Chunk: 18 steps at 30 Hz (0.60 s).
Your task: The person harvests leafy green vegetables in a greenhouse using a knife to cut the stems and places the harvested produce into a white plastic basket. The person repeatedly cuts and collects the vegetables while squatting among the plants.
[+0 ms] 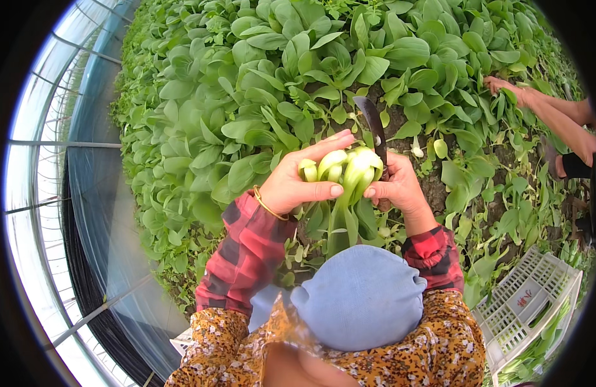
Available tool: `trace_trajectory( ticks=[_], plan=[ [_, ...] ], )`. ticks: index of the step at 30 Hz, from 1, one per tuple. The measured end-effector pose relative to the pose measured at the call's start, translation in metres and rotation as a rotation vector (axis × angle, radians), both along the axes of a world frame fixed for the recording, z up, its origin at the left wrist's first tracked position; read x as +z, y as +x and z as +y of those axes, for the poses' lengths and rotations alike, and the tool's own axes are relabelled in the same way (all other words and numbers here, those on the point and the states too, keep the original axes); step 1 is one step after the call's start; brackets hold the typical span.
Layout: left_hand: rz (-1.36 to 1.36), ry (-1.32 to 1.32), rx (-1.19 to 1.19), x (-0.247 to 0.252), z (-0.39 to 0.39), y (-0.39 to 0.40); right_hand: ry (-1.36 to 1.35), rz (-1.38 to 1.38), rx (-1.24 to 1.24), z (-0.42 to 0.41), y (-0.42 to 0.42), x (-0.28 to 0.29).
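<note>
Several cut heads of bok choy (351,176) are bunched between my hands, their pale stem bases turned up and their leaves hanging down. My left hand (307,176) wraps the left side of the bunch, thumb across the front. With my right hand (398,186) I grip the handle of a curved knife (373,121), while the thumb presses the bunch's right side. The dark blade points up and away, above the soil. Below the bunch is my knee, in blue cloth (365,300).
Dense bok choy plants (278,87) grow ahead and to the left. At the right a co-worker's hands (513,92) reach into the plants. A white plastic crate (525,305) holding greens stands at lower right. Plastic greenhouse film (95,96) and metal poles (99,312) border the left.
</note>
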State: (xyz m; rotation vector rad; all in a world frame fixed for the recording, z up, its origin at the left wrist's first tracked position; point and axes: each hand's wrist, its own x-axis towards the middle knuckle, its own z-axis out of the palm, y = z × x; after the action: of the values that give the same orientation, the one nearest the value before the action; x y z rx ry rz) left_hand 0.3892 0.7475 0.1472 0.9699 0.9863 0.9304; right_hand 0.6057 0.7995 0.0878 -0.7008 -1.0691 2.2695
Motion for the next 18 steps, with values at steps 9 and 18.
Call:
trace_trajectory(
  ticks=[9,18],
  plan=[
    [-0.111,-0.244,0.251,-0.065,-0.041,0.034,0.077,-0.275,-0.299,-0.049,-0.010,-0.058],
    [1.511,-0.463,-0.168,-0.084,-0.003,-0.059,0.081,-0.459,0.299,-0.056,-0.047,-0.096]
  ],
)
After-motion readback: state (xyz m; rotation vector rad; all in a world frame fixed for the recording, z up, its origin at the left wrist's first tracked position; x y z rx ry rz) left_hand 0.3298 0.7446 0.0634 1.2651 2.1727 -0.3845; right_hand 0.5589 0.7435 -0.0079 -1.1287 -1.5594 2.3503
